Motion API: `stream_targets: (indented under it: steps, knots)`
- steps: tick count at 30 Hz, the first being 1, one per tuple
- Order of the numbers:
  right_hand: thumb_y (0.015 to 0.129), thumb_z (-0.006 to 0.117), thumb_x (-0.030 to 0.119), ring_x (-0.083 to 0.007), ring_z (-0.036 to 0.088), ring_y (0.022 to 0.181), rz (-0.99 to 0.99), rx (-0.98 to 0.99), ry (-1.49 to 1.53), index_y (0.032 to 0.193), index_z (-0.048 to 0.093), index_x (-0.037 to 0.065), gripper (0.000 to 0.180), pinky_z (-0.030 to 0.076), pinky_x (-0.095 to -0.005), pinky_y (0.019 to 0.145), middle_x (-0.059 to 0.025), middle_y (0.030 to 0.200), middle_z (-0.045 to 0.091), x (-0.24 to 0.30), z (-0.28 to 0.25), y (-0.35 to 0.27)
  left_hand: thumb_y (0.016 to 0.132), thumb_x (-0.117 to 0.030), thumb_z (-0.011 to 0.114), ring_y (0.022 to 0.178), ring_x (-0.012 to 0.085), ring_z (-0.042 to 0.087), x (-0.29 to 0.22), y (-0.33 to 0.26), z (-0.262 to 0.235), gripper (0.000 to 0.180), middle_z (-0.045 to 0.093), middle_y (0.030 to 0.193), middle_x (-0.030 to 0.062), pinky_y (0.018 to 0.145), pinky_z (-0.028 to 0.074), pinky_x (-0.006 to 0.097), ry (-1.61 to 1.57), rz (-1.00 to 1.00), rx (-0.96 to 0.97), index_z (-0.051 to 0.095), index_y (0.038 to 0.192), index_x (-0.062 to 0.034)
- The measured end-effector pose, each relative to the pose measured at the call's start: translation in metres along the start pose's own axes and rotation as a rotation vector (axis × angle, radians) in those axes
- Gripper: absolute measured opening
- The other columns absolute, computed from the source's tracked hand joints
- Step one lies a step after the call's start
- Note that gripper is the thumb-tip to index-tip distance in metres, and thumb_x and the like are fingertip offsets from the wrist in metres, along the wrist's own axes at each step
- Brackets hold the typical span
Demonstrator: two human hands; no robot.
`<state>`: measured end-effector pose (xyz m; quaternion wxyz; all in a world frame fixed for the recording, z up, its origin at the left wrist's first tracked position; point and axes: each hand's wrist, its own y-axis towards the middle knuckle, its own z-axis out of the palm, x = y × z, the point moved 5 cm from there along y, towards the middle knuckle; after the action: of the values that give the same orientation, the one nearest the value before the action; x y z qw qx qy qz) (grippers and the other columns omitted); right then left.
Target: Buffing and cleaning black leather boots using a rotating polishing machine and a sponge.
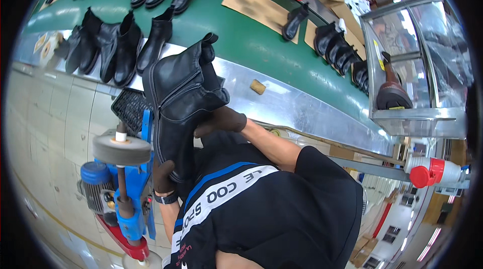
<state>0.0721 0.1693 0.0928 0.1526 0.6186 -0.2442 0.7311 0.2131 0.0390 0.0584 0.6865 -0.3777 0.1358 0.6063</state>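
A black leather ankle boot (178, 93) is held up in front of me with both gloved hands. My left hand (163, 176), in a dark brown glove with a watch at the wrist, grips the boot's lower end. Wearing the same kind of glove, my right hand (221, 120) clasps the boot's side from the right. The boot is just to the right of a grey buffing wheel (122, 149) on a blue machine (128, 213), apart from the wheel. My black shirt with a white and blue stripe fills the lower middle.
A green conveyor belt (241, 37) with a metal edge runs across the top, carrying several black boots (118, 47) and cardboard sheets (254, 5). A glass cabinet (417, 113) at the right holds a brown boot (390, 90). A small cork-like block (257, 86) lies on the metal edge.
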Motion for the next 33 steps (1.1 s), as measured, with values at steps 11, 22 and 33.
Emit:
stream_targets:
  steps: [11,22,33]
  knots:
    - [0.065,0.075,0.009,-0.0193,0.049,0.110,-0.002,-0.202,0.244,0.124,0.043,0.002,0.067,0.042,-0.0340,0.092,-0.0110,0.118,0.053,-0.007,-0.030,-0.024,0.065,-0.020,0.057,0.110,0.0304,0.051,0.016,0.032,0.005,0.072,0.048,0.122,0.0209,0.096,0.037,0.037,-0.001,-0.235,0.003,0.035,0.127,0.0084]
    - [0.069,0.072,0.004,-0.0186,0.052,0.105,0.129,-0.209,0.332,0.121,0.046,0.003,0.058,0.044,-0.0342,0.092,-0.0095,0.115,0.055,-0.030,-0.037,-0.030,0.064,-0.018,0.063,0.114,0.0238,0.045,0.000,0.034,0.022,0.075,0.046,0.125,0.0141,0.099,0.032,0.034,0.189,-0.158,0.041,0.033,0.131,0.0026]
    - [0.066,0.068,0.010,-0.0182,0.054,0.095,0.163,-0.288,0.272,0.115,0.049,-0.002,0.053,0.045,-0.0311,0.082,-0.0104,0.105,0.058,-0.044,-0.043,-0.039,0.070,-0.014,0.063,0.122,0.0206,0.036,-0.001,0.038,0.044,0.080,0.036,0.134,0.0104,0.102,0.027,0.031,0.039,-0.224,0.100,0.022,0.138,-0.0046]
